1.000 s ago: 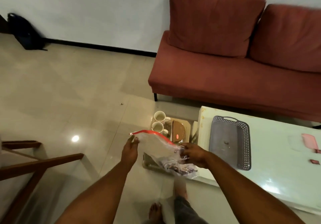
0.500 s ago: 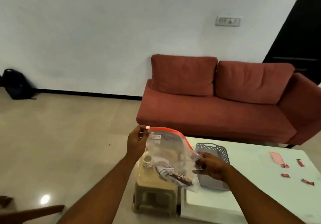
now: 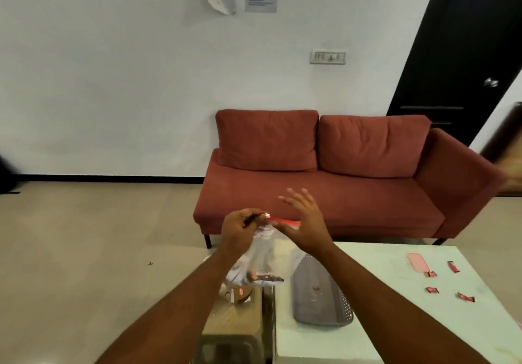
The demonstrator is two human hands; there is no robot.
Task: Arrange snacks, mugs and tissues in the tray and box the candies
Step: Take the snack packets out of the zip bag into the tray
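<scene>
A clear zip bag (image 3: 262,253) with a red seal strip hangs in front of me, with dark snack packets in its bottom. My left hand (image 3: 240,230) pinches the seal's left end. My right hand (image 3: 303,222) is at the seal's right end, thumb and forefinger on the strip, the other fingers spread. A grey perforated tray (image 3: 320,296) lies on the pale green table (image 3: 395,321) below the bag. Several red-wrapped candies (image 3: 432,290) and a pink lid (image 3: 417,262) lie to the right of it. Mugs are hidden behind the bag.
A low stool (image 3: 234,324) stands left of the table under the bag, with a red-labelled item (image 3: 240,293) on it. A red sofa (image 3: 324,188) fills the space behind the table. A black door (image 3: 463,52) is at the right.
My view has tilted up from the floor to the wall. Both hands raised the bag, and my right hand went from the bag's lower side up to the seal strip.
</scene>
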